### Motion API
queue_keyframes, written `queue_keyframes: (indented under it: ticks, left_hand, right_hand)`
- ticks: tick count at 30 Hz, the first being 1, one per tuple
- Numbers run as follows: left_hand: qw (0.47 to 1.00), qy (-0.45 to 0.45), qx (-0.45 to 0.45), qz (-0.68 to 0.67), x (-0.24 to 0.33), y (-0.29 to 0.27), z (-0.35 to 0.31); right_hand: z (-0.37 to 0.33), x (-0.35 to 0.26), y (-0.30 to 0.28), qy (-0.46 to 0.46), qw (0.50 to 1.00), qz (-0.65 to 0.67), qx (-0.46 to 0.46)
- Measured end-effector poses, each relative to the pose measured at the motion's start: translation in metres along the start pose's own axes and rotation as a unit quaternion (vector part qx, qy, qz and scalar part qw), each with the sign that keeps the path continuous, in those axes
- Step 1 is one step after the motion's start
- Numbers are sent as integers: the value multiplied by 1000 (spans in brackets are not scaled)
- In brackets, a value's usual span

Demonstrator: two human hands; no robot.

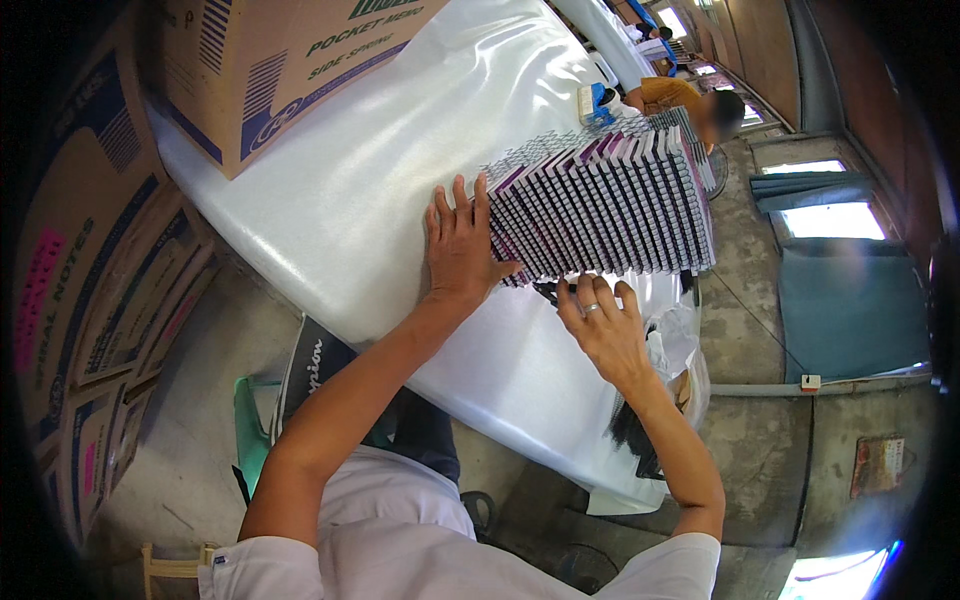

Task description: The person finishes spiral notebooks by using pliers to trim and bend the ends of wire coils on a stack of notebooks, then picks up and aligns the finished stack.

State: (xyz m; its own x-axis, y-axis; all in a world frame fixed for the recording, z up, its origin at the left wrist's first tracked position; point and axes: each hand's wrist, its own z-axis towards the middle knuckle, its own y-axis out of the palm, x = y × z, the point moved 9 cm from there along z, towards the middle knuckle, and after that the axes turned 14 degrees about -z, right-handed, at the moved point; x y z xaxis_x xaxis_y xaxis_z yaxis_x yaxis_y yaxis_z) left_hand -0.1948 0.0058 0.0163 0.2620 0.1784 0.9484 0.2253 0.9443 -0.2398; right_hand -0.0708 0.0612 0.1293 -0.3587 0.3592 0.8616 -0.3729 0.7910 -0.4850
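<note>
Fingers of the left hand (pixel 460 245) are spread wide and laid along the left end of a block of spiral notebooks (pixel 610 210), the thumb reaching toward its near edge; this hand appears to press rather than grasp. The right hand (pixel 607 330) is half curled at the block's near side, fingertips by a dark item (pixel 548 290) low against the bindings; I cannot tell whether it has hold of that item.

The notebooks sit packed together on the far right part of the white-covered table (pixel 340 170), their looped bindings toward the near side and some purple and white covers showing unevenly on top. If the left hand pushes harder than the right side resists, the block could skew or slide right, since the covering looks slick and the table's right edge seems near. Uneven pressure could also fan the notebooks apart, or make neighbouring loops snag. A pull by the right fingers could catch a binding. Just nearer, a clear plastic bag (pixel 672 340) might get knocked by the right forearm.
</note>
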Motion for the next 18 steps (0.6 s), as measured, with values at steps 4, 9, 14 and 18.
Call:
queue_keyframes:
  ticks: [4, 9, 14, 18]
  left_hand:
    - [1000, 4, 0, -9, 0, 0, 0]
    - [1000, -2, 2, -8, 2, -1, -1]
    - [1000, -2, 3, -8, 0, -1, -2]
    - [1000, 0, -3, -8, 0, 1, -1]
  right_hand:
    - [0, 2, 1, -6, 1000, -15, -4]
    - [5, 1, 2, -33, 999, -20, -9]
    - [6, 1, 2, -46, 999, -14, -5]
    - [5, -1, 3, -45, 999, 10, -14]
